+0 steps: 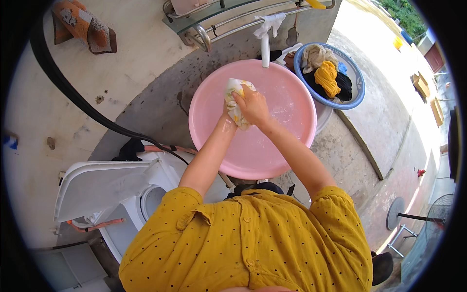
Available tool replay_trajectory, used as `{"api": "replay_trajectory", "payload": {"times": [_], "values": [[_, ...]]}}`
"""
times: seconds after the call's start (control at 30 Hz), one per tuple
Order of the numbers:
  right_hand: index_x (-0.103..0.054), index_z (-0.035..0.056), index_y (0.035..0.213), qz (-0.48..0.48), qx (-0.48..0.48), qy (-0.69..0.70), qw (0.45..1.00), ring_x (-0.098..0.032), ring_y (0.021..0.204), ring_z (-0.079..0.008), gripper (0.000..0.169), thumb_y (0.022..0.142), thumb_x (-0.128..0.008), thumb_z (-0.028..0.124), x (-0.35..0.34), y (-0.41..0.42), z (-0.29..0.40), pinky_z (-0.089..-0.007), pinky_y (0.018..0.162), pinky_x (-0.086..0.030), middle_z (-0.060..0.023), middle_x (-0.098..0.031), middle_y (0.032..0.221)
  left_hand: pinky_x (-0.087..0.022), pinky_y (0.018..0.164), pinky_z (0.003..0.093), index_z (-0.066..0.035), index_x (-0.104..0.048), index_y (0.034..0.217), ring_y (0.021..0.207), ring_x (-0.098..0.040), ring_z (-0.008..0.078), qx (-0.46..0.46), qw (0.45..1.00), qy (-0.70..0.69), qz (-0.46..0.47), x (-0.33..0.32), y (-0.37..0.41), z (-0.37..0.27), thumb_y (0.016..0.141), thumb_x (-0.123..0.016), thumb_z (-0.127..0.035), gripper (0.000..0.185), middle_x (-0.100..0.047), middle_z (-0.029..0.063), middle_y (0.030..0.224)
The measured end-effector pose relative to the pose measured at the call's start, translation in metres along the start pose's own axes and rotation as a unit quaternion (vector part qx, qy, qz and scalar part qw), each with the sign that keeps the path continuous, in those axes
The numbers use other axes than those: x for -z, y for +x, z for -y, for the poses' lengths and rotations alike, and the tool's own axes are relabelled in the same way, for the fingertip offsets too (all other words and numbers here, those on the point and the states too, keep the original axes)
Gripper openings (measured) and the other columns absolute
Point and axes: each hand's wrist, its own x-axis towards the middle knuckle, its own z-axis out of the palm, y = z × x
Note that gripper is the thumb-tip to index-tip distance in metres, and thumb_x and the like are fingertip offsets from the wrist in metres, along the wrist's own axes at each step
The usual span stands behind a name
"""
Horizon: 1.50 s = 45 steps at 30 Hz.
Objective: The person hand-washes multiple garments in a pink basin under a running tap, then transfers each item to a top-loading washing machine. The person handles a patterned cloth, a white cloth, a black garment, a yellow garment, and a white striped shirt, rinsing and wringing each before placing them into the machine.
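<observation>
A wet white cloth with yellow and green print (238,116) is bunched between my two hands over the large pink basin (213,146). My right hand (254,104) grips it from the right, with the thumb and fingers pressed on its upper part. On its left side, my left hand (226,112) holds it from beneath, and most of those fingers are hidden behind the fabric. Shallow water with some bubbles (286,116) shows in the basin. A white tap pipe (265,53) points down over the basin's far rim, with a white rag draped above it.
A blue-rimmed tub (359,82) of clothes stands beyond the basin on the right. At left is a white washing machine with its lid raised (98,186). A black hose (91,111) hangs along the wall. Above the tap runs a metal-railed glass shelf (204,23). A standing fan (439,210) is far right.
</observation>
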Motion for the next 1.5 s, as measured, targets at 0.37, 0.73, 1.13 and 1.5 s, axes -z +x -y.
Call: {"api": "replay_trajectory", "payload": {"times": [0.37,0.73,1.13,1.5], "values": [[-0.053,0.0097,0.111,0.107,0.051,-0.328,0.937,-0.054,0.102,-0.0302,0.028,0.085,-0.054,0.021,0.083,0.002,-0.086,-0.0449,0.081,-0.043,-0.0154,-0.058,0.105,-0.048,0.061,0.0259,0.003,-0.057,0.104,0.071,-0.061,0.0109,-0.081,0.788,0.568,-0.223,-0.025,-0.055,-0.069,0.081,-0.069,-0.032,0.044,-0.064,0.0075,0.083],[-0.002,0.0254,0.147,0.327,-0.072,-0.373,0.865,-0.012,0.138,-0.0376,0.099,0.075,-0.07,0.034,0.035,-0.022,-0.062,-0.0659,0.103,-0.012,-0.0149,-0.009,0.152,-0.019,0.103,0.0619,-0.031,-0.002,0.146,0.139,-0.007,0.0397,0.058,0.242,0.967,-0.063,-0.009,-0.022,-0.017,0.071,-0.072,-0.026,0.103,-0.009,0.0148,0.152],[-0.031,0.0153,0.137,0.301,-0.286,-0.099,0.905,-0.031,0.13,-0.031,0.056,0.085,-0.051,0.016,-0.01,-0.03,-0.134,-0.0541,0.103,-0.023,-0.0116,-0.029,0.144,-0.035,0.098,0.0493,-0.013,-0.04,0.133,0.117,-0.043,0.0274,0.139,0.714,0.669,-0.153,0.053,0.01,-0.004,0.087,-0.05,-0.041,0.055,-0.042,0.0096,0.135],[-0.054,0.0039,0.098,-0.021,0.202,-0.138,0.969,-0.047,0.11,-0.0348,0.036,0.063,-0.056,-0.004,0.017,0.006,-0.02,-0.0412,0.086,-0.044,-0.0108,-0.047,0.125,-0.038,0.098,0.0452,-0.015,-0.045,0.129,0.118,-0.048,0.0253,0.086,0.995,-0.035,-0.041,-0.02,-0.018,0.001,0.09,-0.028,-0.061,0.062,-0.048,0.0066,0.13]]}}
